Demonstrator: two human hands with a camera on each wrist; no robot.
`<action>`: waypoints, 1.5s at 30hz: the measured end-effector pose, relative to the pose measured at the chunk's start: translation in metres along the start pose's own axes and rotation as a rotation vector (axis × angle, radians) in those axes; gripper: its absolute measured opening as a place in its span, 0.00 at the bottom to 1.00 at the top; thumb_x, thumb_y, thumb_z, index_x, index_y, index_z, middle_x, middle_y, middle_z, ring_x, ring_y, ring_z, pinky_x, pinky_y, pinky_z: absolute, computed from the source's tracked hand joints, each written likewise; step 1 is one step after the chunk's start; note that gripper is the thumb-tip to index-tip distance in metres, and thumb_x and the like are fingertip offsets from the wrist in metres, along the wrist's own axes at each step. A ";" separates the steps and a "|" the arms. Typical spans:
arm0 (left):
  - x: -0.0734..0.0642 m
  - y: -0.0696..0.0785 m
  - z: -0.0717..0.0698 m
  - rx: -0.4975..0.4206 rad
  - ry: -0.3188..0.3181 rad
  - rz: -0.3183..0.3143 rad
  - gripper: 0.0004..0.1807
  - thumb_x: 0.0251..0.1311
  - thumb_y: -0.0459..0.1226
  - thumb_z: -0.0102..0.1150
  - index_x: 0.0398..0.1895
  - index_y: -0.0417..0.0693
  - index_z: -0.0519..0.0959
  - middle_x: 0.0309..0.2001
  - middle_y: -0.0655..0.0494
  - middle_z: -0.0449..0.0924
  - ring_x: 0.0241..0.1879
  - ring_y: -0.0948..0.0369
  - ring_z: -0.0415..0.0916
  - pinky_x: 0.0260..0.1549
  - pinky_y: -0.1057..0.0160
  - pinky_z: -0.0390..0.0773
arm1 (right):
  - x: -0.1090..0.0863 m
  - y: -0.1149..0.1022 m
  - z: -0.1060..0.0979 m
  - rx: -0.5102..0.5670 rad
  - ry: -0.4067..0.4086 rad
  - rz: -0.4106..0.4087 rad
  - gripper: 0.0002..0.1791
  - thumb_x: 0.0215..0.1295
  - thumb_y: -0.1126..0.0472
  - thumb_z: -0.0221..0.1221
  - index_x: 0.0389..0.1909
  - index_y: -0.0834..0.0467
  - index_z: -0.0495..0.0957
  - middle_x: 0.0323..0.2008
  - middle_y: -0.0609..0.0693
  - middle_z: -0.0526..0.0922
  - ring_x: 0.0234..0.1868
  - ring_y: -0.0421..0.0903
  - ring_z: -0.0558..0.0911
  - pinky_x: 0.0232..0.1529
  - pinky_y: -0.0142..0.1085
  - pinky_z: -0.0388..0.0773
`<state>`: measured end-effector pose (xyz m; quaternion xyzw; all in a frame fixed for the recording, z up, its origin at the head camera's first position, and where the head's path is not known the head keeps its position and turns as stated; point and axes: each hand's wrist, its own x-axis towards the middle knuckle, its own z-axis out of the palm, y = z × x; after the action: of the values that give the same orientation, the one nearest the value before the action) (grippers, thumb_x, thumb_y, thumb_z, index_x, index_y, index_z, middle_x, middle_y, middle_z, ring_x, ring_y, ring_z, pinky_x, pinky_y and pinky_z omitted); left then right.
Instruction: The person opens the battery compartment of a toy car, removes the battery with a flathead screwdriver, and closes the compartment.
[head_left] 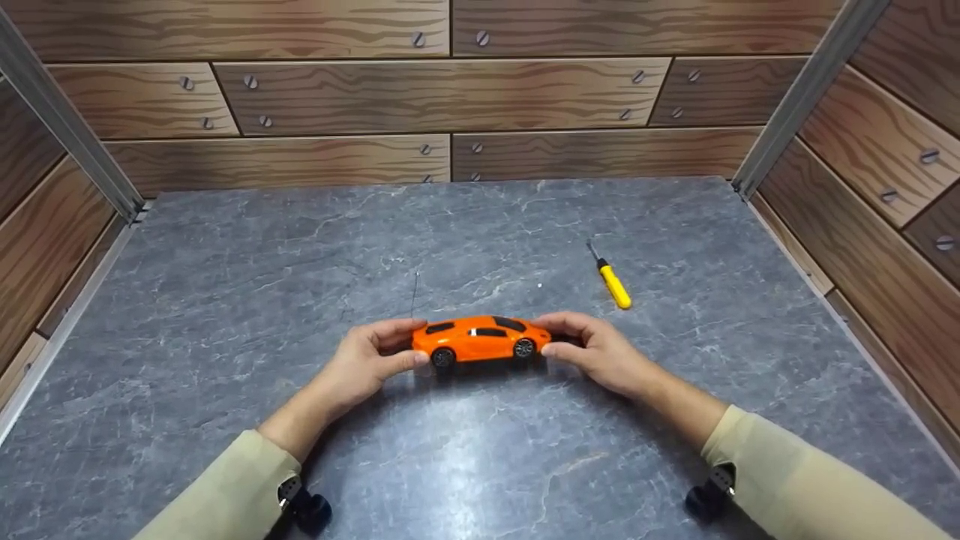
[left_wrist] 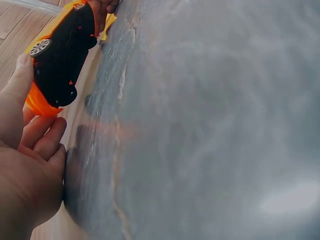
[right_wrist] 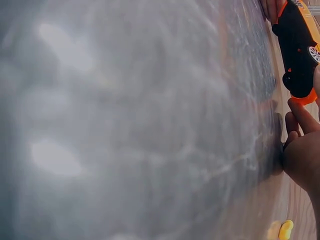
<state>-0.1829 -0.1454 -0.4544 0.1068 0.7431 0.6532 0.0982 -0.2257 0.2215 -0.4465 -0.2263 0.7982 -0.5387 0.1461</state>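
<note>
An orange toy car (head_left: 481,341) with dark windows and black wheels is held between both hands, just over the grey marbled tabletop. My left hand (head_left: 367,360) grips its rear end, thumb on the near side and fingers on the far side. At the front end, my right hand (head_left: 592,349) pinches the nose between thumb and fingers. The car's black underside (left_wrist: 64,55) faces the left wrist camera, tilted up off the surface. In the right wrist view the same black underside (right_wrist: 296,50) shows, with fingertips at the orange bumper.
A screwdriver (head_left: 615,287) with a yellow handle lies on the tabletop (head_left: 262,277) beyond the right hand. Wood-patterned walls (head_left: 442,94) close off the back and both sides, with metal posts (head_left: 810,90) at the corners.
</note>
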 end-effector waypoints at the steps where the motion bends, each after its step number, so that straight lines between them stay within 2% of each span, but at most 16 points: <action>1: 0.000 0.000 0.000 -0.006 0.006 -0.001 0.31 0.64 0.35 0.74 0.69 0.34 0.77 0.64 0.37 0.81 0.62 0.49 0.82 0.56 0.64 0.83 | 0.000 0.000 0.000 0.014 0.001 -0.009 0.23 0.73 0.63 0.67 0.67 0.60 0.80 0.62 0.56 0.84 0.55 0.48 0.82 0.52 0.32 0.82; 9: 0.002 0.006 0.003 -0.023 0.083 0.005 0.28 0.64 0.32 0.74 0.65 0.31 0.79 0.56 0.38 0.86 0.53 0.55 0.87 0.51 0.66 0.85 | -0.001 -0.005 -0.001 0.066 0.040 -0.029 0.20 0.74 0.63 0.66 0.64 0.63 0.81 0.55 0.55 0.87 0.51 0.44 0.85 0.51 0.32 0.82; 16: 0.006 0.014 0.003 -0.059 0.128 0.014 0.25 0.63 0.33 0.75 0.62 0.30 0.82 0.51 0.39 0.89 0.46 0.61 0.87 0.48 0.65 0.86 | -0.002 -0.010 -0.003 0.066 0.053 -0.009 0.19 0.75 0.61 0.65 0.63 0.61 0.82 0.52 0.54 0.88 0.49 0.52 0.83 0.48 0.34 0.81; 20: 0.006 0.017 0.003 -0.064 0.157 -0.002 0.22 0.62 0.33 0.76 0.58 0.34 0.85 0.49 0.42 0.90 0.44 0.61 0.88 0.48 0.65 0.86 | -0.001 -0.013 -0.002 0.058 0.071 0.002 0.18 0.76 0.61 0.64 0.63 0.61 0.82 0.52 0.54 0.88 0.50 0.55 0.84 0.48 0.33 0.81; 24: 0.007 0.019 0.004 -0.056 0.203 -0.021 0.18 0.63 0.32 0.75 0.55 0.36 0.87 0.46 0.43 0.91 0.41 0.56 0.88 0.43 0.64 0.87 | 0.000 -0.015 -0.001 0.070 0.087 0.000 0.19 0.76 0.61 0.64 0.63 0.64 0.81 0.53 0.56 0.88 0.51 0.51 0.85 0.50 0.32 0.82; 29: 0.007 0.022 0.005 -0.048 0.233 -0.033 0.16 0.63 0.32 0.75 0.53 0.36 0.88 0.44 0.44 0.91 0.39 0.50 0.88 0.39 0.61 0.88 | 0.001 -0.017 -0.001 0.114 0.094 -0.008 0.20 0.77 0.62 0.63 0.64 0.67 0.80 0.55 0.57 0.88 0.52 0.47 0.86 0.55 0.36 0.84; 32: 0.007 0.023 0.006 -0.045 0.243 -0.022 0.15 0.64 0.33 0.74 0.52 0.36 0.89 0.43 0.44 0.91 0.40 0.52 0.88 0.38 0.61 0.88 | 0.001 -0.018 -0.002 0.121 0.095 -0.025 0.20 0.78 0.63 0.61 0.64 0.68 0.79 0.55 0.57 0.88 0.52 0.46 0.87 0.56 0.39 0.84; 37: 0.007 0.025 0.008 -0.038 0.277 -0.013 0.14 0.66 0.34 0.73 0.51 0.36 0.89 0.41 0.43 0.91 0.35 0.57 0.89 0.33 0.62 0.88 | 0.002 -0.018 -0.001 0.142 0.081 -0.077 0.19 0.80 0.66 0.58 0.65 0.70 0.78 0.53 0.59 0.89 0.53 0.54 0.88 0.59 0.44 0.84; 42: 0.006 0.027 0.008 -0.011 0.301 -0.024 0.13 0.66 0.37 0.73 0.50 0.40 0.90 0.41 0.45 0.91 0.34 0.56 0.89 0.30 0.62 0.87 | 0.003 -0.020 -0.001 0.153 0.091 -0.085 0.19 0.80 0.65 0.58 0.66 0.69 0.78 0.49 0.59 0.90 0.52 0.54 0.89 0.60 0.45 0.83; 45: 0.007 0.029 0.008 -0.012 0.305 -0.009 0.13 0.67 0.37 0.73 0.51 0.40 0.90 0.40 0.44 0.91 0.33 0.55 0.89 0.30 0.62 0.88 | 0.004 -0.021 -0.001 0.148 0.102 -0.080 0.19 0.80 0.65 0.58 0.67 0.67 0.79 0.47 0.59 0.91 0.51 0.54 0.89 0.60 0.47 0.83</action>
<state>-0.1864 -0.1317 -0.4262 0.0025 0.7459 0.6659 -0.0124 -0.2250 0.2139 -0.4260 -0.2187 0.7531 -0.6124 0.0999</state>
